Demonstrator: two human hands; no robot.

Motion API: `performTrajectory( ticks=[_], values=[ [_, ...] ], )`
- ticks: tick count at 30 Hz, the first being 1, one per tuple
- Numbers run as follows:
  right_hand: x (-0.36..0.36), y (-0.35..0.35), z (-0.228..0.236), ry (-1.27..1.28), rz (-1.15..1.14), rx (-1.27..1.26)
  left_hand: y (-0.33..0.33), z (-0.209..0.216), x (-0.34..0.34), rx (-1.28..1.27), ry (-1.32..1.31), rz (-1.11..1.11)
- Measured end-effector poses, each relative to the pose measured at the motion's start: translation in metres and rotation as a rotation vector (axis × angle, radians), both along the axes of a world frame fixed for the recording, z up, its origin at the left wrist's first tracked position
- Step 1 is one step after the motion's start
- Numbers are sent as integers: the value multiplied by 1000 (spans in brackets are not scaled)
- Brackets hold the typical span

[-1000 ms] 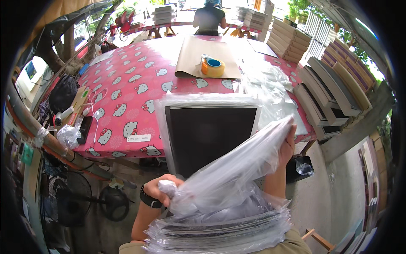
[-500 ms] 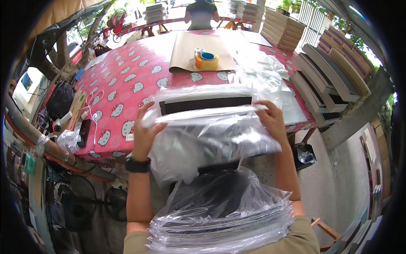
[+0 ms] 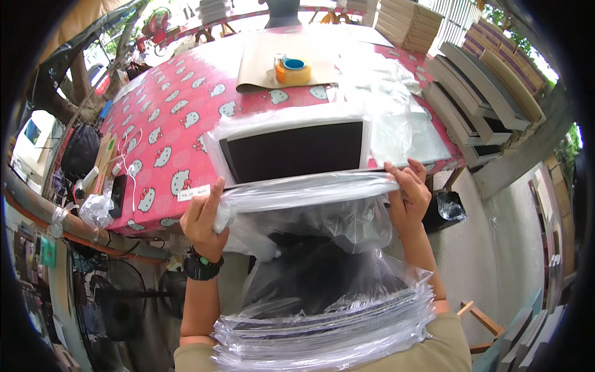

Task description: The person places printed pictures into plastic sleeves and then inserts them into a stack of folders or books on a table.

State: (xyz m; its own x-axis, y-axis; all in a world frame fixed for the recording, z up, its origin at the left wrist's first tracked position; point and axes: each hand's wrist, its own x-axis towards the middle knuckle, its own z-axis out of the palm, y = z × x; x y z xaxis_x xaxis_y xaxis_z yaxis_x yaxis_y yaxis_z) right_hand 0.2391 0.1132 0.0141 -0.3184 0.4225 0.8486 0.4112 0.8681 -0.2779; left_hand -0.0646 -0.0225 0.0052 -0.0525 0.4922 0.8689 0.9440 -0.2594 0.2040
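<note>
A flat black panel with a pale border [image 3: 294,152] lies on the near edge of the table, clear plastic around its sides. In front of it, a clear plastic bag [image 3: 310,197] stretches in a bunched band between my hands. My left hand [image 3: 204,223] pinches its left end, with the index finger pointing up; a dark watch is on that wrist. At the right end, my right hand [image 3: 410,192] grips the plastic near the panel's corner. A thick stack of clear plastic sleeves [image 3: 325,328] rests against my body, dark material showing inside.
Brown paper [image 3: 257,65] with a tape roll [image 3: 293,73] lies farther back on the pink patterned tablecloth [image 3: 167,133]. Loose plastic bags [image 3: 421,133] cover the table's right side. Grey panels [image 3: 474,102] are stacked beyond them. A person [image 3: 282,13] is at the far end.
Both hands have come down and nearer to me, drawing the plastic band off the black panel, so more of its face shows. The whole view has shifted slightly.
</note>
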Motion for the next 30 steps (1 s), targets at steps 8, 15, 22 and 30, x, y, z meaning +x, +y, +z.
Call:
performTrajectory(
  ticks=[8, 15, 22, 30],
  values=[
    [-5, -2, -1, 66, -7, -21, -2, -1, 5, -62, -99, 68],
    [35, 2, 26, 357, 638, -1680, -18, 40, -25, -1015, -1144, -452],
    [47, 3, -145, 335, 538, -1747, -15, -120, -22, -1001, -1315, -433],
    [37, 0, -230, 329, 72, -1575, -23, -256, 1, -1192, -931, 21]
  ],
)
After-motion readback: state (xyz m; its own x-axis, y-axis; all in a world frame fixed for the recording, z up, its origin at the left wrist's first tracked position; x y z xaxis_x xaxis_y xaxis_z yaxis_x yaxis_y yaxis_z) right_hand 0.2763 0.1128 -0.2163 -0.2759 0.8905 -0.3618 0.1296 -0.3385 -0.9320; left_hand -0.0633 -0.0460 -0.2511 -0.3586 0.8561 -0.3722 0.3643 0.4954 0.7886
